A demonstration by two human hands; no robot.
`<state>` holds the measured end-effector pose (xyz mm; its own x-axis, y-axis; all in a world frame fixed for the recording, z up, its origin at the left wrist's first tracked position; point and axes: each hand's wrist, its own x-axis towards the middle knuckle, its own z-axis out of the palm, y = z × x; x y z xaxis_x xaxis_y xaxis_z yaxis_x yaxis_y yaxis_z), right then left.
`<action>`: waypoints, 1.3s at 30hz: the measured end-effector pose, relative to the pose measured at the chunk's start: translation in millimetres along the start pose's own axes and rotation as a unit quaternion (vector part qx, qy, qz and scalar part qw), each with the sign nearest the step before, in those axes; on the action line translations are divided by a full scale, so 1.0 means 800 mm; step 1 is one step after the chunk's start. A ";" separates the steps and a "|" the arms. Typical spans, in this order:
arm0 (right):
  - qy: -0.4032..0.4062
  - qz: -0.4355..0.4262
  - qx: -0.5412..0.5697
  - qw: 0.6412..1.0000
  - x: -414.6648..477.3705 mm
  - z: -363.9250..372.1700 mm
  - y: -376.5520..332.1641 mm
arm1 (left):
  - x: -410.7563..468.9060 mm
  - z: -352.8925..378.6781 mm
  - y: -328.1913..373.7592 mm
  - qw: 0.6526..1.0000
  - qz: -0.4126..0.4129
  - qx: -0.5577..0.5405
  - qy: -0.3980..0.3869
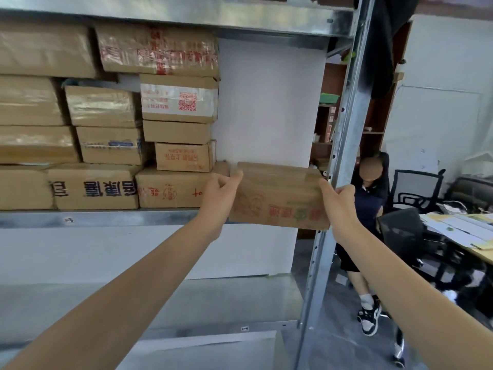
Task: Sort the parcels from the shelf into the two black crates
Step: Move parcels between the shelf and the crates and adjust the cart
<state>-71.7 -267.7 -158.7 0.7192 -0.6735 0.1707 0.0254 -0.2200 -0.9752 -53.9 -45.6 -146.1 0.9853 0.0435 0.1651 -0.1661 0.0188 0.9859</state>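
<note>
A brown cardboard parcel [278, 198] with red and green print sits at the right end of the metal shelf [106, 217], its front edge hanging over the shelf lip. My left hand [218, 193] grips its left end, thumb on top. My right hand [340, 201] grips its right end close to the steel upright. Several other taped cardboard parcels [176, 98] are stacked on the shelf to the left. No black crate is in view.
A steel shelf upright [344, 145] stands just right of the parcel. Behind it a person [369, 209] stands near office chairs [402, 231] and a desk with papers [464, 231]. A lower shelf board [160, 303] lies below.
</note>
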 end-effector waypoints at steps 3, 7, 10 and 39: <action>-0.025 0.025 0.008 0.999 -0.008 -0.007 0.010 | -0.008 -0.004 -0.012 0.999 -0.006 -0.024 0.026; -0.063 0.046 0.045 0.996 -0.014 -0.024 0.021 | -0.015 -0.013 -0.018 0.997 0.009 -0.069 0.037; -0.096 0.022 0.057 0.994 -0.034 -0.033 0.020 | -0.025 -0.023 -0.023 0.995 0.023 -0.094 0.018; -0.204 -0.097 -0.024 0.974 -0.276 0.099 -0.011 | -0.142 -0.306 -0.079 0.991 0.016 -0.118 0.063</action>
<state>-175.7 -61.7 -199.1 0.9205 -0.2810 0.2715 0.1636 -0.3538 -0.9209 -164.9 192.9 -233.3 0.9691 0.1718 0.1772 -0.2165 0.2469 0.9446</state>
